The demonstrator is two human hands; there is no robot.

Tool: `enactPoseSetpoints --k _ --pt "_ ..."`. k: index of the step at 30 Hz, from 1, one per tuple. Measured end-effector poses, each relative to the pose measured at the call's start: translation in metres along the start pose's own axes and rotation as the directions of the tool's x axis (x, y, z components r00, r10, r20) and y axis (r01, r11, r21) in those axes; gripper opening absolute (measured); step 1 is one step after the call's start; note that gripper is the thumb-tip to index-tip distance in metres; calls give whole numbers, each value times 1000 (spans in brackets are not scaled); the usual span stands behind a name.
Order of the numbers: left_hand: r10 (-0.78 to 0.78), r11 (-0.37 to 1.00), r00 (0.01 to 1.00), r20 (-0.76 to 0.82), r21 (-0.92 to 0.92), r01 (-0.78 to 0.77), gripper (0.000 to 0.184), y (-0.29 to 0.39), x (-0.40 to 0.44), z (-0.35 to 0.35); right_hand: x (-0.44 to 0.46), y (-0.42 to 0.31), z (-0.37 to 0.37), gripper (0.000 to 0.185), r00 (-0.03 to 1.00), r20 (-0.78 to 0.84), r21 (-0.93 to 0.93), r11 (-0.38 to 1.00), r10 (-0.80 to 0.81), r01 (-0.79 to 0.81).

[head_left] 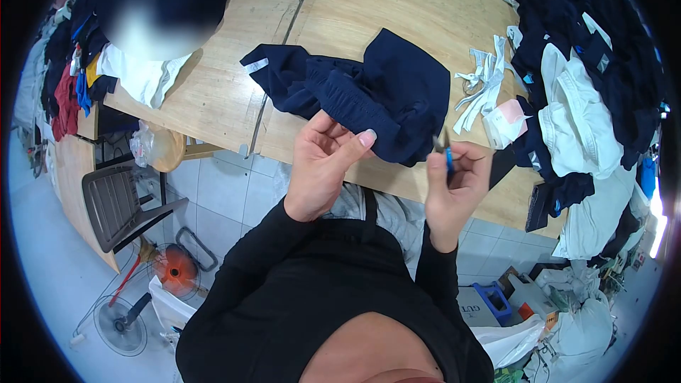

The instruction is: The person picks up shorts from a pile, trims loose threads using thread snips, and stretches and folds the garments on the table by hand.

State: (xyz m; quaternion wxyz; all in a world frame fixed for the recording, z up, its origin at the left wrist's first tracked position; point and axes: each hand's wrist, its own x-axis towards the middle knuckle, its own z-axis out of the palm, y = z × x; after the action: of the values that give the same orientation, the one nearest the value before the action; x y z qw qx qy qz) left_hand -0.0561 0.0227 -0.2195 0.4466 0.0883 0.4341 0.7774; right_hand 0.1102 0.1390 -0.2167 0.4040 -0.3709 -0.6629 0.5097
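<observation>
A pair of navy shorts (411, 85) with a gathered elastic waistband lies spread on the wooden table in front of me. A small white strip marks its far left part. My left hand (323, 163) pinches the near edge of the waistband between thumb and fingers. In my right hand (457, 181) are small thread snips (447, 155) with a blue part, their dark blades pointing up. The blade tips are close to the right edge of the shorts; whether they touch cloth I cannot tell.
White fabric strips (486, 89) and a pink-and-white piece (506, 123) lie on the table (319, 21) to the right. Beyond them are heaped dark and white garments (578, 120). A brown chair (117, 206) and fans (176, 270) stand at lower left.
</observation>
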Motion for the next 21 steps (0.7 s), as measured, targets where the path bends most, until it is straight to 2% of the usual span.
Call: enactPoseSetpoints --k 3,4,7,8,11,14,19,21 --pt "17 1000 1000 3 -10 -17 36 0 0 3 -6 -11 11 49 994 108 129 991 19 -33" --pt "23 1000 1000 5 -7 -23 37 0 -1 4 -5 -7 18 48 997 71 126 992 -36 27" --pt "44 999 998 37 12 -44 36 0 -2 2 -7 -11 19 40 986 117 22 992 -122 121" --pt "53 997 998 43 54 -56 36 0 -2 1 -7 -17 21 32 981 87 -49 983 -174 179" --pt "84 985 994 66 146 -93 34 -1 -4 3 4 -28 30 32 921 117 -160 908 -371 386" --pt "107 976 990 91 182 -122 34 1 -9 9 8 -25 38 29 907 107 -186 888 -407 420" --pt "117 946 980 163 283 -160 38 4 -10 4 9 -14 38 24 932 196 -142 932 -305 335" --pt "103 969 984 146 210 -133 38 3 -9 6 9 -12 35 20 935 228 -75 952 -273 296"
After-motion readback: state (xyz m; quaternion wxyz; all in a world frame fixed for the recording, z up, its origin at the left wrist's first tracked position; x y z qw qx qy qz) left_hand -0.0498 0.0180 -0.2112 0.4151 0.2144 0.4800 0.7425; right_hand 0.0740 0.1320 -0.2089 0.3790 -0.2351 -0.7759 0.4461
